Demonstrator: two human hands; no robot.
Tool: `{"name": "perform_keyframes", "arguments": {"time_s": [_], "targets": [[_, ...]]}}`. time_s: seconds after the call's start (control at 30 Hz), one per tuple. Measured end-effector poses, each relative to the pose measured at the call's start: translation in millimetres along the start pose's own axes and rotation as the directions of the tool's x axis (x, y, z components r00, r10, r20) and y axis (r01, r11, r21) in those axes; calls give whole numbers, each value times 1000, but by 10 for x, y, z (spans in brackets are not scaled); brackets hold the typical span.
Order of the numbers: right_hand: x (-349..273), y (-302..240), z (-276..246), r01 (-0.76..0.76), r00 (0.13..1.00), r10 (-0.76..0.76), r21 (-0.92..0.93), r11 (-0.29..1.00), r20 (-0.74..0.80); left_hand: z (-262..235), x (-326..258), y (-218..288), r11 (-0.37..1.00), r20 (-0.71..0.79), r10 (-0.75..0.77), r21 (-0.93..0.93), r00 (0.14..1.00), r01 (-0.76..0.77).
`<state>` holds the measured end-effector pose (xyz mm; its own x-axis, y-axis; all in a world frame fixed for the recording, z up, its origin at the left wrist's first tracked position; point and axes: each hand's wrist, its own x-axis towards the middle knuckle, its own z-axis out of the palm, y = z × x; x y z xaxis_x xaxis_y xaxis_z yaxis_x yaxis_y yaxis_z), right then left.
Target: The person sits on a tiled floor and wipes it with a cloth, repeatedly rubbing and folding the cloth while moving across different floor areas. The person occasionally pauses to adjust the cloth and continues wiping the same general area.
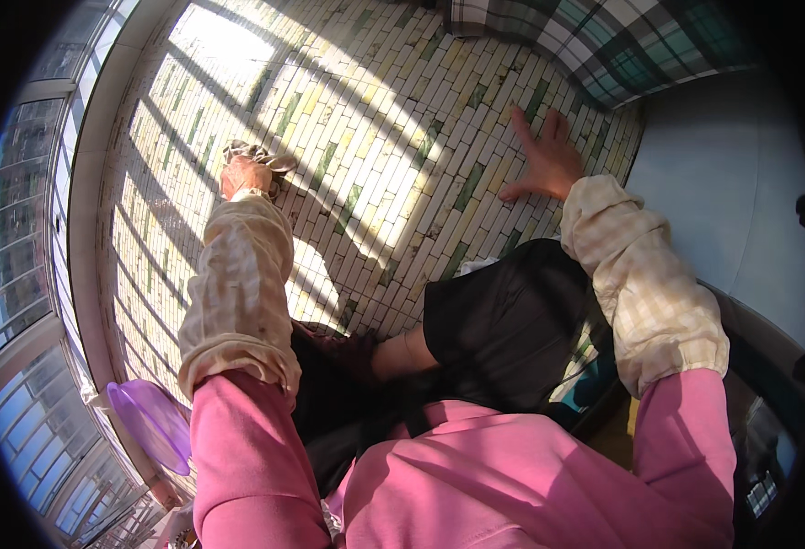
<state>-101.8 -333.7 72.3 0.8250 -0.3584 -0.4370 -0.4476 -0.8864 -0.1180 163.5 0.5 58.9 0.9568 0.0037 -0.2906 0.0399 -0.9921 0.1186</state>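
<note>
My left hand (244, 177) is closed around a crumpled grey-brown rag (277, 162) and presses it down on the tiled floor (366, 119), beside a sunlit patch. Folds of the rag stick out past my fingers on the far side. Farther right, my right hand (553, 163) has its fingers spread and nothing in it. It is over the tiles, near the pale panel; whether it touches them I cannot tell. Checked cream sleeve covers (242, 279) wrap both my forearms.
Along the left runs a window (23, 151) with a pale sill. A purple translucent item (151, 423) lies beneath it. Green, black and white plaid fabric (613, 41) hangs at the far right, above a pale smooth panel (723, 174). My bent legs in black (503, 320) are close below.
</note>
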Motion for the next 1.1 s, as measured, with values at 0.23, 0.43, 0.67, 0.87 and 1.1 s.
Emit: {"name": "perform_keyframes", "arguments": {"time_s": [0.23,0.43,0.67,0.87,1.1], "targets": [[24,-59,-44,-53,996,53,-8,999,75,842,-1149,1343,608,-223,758,-96,613,-788],[22,3,43,7,1000,-7,0,1000,-8,777,-1858,808,534,-79,832,-157,550,-831],[19,38,63,-2,999,2,7,1000,-41,418,-1109,21,999,-134,42,25,990,-39],[39,-1,20,-31,999,32,-42,999,6,717,-1664,372,954,-134,279,-78,951,-291],[93,-7,71,-42,999,42,-72,997,-7,952,-2183,976,587,-115,784,-183,610,-788]]}}
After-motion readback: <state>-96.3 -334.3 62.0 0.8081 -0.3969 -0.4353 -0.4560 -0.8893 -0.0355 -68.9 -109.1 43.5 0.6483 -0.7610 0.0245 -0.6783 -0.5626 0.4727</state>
